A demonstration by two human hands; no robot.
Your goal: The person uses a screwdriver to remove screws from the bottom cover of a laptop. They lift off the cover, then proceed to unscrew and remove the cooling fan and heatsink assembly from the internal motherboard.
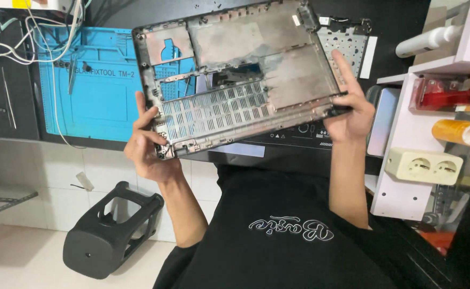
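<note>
I hold a bare laptop top case up in front of me, its inner side facing me, with a grid of keyboard openings and dusty metal shielding. My left hand grips its lower left corner, fingers curled round the edge. My right hand grips the right edge, index finger stretched up along the plastic. Under the case lies another dark laptop part on the workbench.
A blue repair mat lies on the bench at left, crossed by white cables. A white shelf unit at right carries a socket block, tape rolls and a bottle. A black plastic stand sits on the tiled floor.
</note>
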